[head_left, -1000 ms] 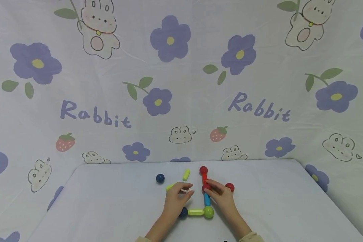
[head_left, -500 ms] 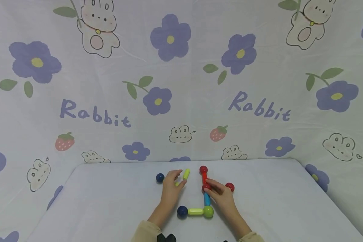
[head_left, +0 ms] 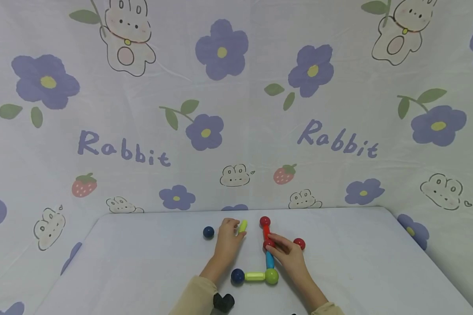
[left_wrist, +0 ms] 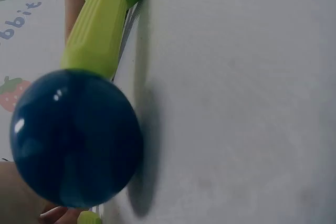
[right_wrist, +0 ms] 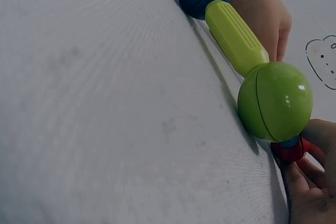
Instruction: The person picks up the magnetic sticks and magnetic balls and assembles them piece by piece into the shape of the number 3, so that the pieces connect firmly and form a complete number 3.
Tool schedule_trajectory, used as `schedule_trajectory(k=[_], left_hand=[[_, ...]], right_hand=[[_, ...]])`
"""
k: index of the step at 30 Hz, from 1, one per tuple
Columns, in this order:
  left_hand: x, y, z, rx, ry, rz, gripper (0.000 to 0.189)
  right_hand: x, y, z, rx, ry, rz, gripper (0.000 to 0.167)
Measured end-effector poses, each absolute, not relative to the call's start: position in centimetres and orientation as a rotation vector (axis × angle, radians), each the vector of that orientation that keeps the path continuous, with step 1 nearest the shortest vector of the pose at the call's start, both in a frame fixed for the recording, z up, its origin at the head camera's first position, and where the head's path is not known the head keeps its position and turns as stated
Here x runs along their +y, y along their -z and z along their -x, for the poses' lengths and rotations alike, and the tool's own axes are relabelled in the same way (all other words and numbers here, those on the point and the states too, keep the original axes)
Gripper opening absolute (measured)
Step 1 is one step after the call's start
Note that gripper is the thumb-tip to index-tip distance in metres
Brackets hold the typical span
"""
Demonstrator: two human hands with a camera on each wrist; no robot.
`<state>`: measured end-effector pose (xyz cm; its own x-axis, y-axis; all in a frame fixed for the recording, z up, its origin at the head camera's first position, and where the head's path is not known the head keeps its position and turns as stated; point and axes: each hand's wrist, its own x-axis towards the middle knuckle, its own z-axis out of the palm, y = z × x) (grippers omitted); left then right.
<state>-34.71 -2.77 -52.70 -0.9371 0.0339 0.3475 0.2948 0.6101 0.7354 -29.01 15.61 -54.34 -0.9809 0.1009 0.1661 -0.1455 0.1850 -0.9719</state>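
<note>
My right hand point(head_left: 289, 256) pinches the red ball point(head_left: 269, 244) at the middle of a joined ball-and-rod toy. From that ball a red rod point(head_left: 266, 232) runs back to another red ball point(head_left: 265, 222). Toward me, a blue rod point(head_left: 270, 260) leads to a green ball point(head_left: 271, 276), then a yellow-green rod point(head_left: 255, 276) and a dark blue ball point(head_left: 238, 275). My left hand point(head_left: 226, 240) is at a loose yellow-green rod point(head_left: 243, 226), thumb and fingertips right beside it; I cannot tell whether they grip it. A second loose rod is hidden at that hand.
A loose dark blue ball point(head_left: 208, 232) lies left of the left hand. Another red ball point(head_left: 299, 243) sits just beyond the right hand. The white table point(head_left: 142, 262) ends at a cloth backdrop point(head_left: 252, 131) printed with flowers and rabbits.
My left hand has moved from above the near dark blue ball back to the loose yellow-green rods, covering one of them. The right hand has stayed on the red ball.
</note>
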Motion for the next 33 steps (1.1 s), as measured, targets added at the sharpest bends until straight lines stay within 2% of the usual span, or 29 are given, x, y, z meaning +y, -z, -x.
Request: schedule_trajectory(k=[14,33], left_hand=[[-2.3,52.4,35.1,-2.605,1.192,0.222,0.023],[-2.3,52.5,36.1,-2.605,1.181,0.391,0.025]], right_hand=[[15.7,54.5,29.0,-2.259,-1.912,-0.071,0.034],[15.7,54.2,28.9,-2.274,-1.928,-0.038,0.034]])
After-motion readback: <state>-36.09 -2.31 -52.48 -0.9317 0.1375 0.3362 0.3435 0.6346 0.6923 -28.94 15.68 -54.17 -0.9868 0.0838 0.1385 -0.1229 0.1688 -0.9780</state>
